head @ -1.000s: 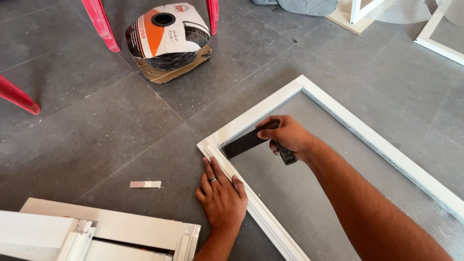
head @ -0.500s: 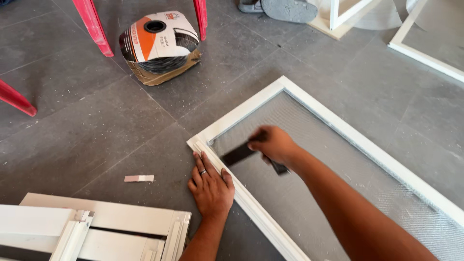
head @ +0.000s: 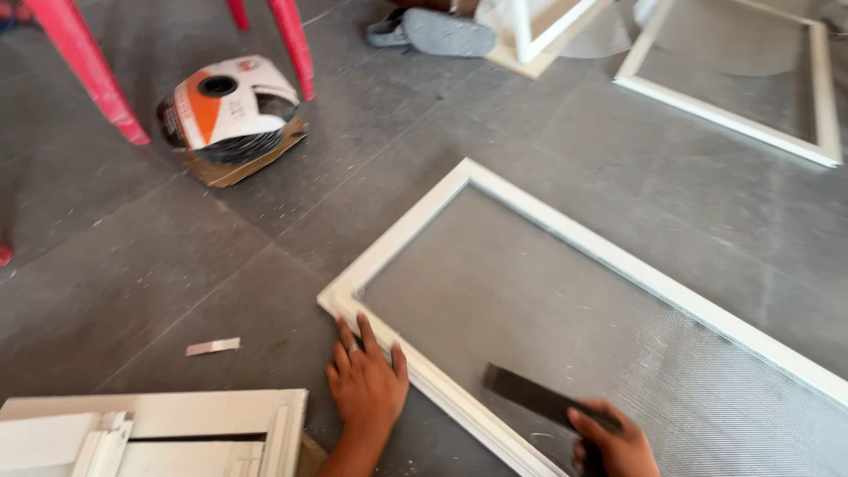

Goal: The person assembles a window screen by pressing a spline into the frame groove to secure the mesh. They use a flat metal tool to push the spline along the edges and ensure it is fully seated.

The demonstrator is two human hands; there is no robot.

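the left hand [head: 367, 384] lies flat and spread, palm down, on the near-left corner of a white screen frame [head: 565, 231] that rests on the grey tiled floor [head: 132, 265]. its fingers are open and grip nothing; they only press on the frame's rail. the right hand [head: 614, 442], low at the near edge of the view and partly cut off, is closed around the handle end of a flat dark tool [head: 530, 397], whose blade lies on the grey mesh [head: 548, 309] just inside the near rail.

the frame runs from that near-left corner away to the right and out of view. judging by its thin rails, it is probably light and fairly stiff along each side, though a long frame like this may twist if lifted by one corner; holding two rails or opposite sides would seem safer. the mesh looks thin, soft and flexible, likely easy to dent or tear under a sharp edge, so the rails and not the mesh are the place to take hold. the painted rail may be smooth under the palm.

far left, a roll of dark cord in a white and orange wrapper [head: 230, 106] sits on cardboard beside red chair legs [head: 84, 71]. a small pale strip [head: 212, 346] lies on the floor left of the hand. another white frame piece [head: 150, 433] lies near left, and a second screen frame [head: 733, 106] lies far right.
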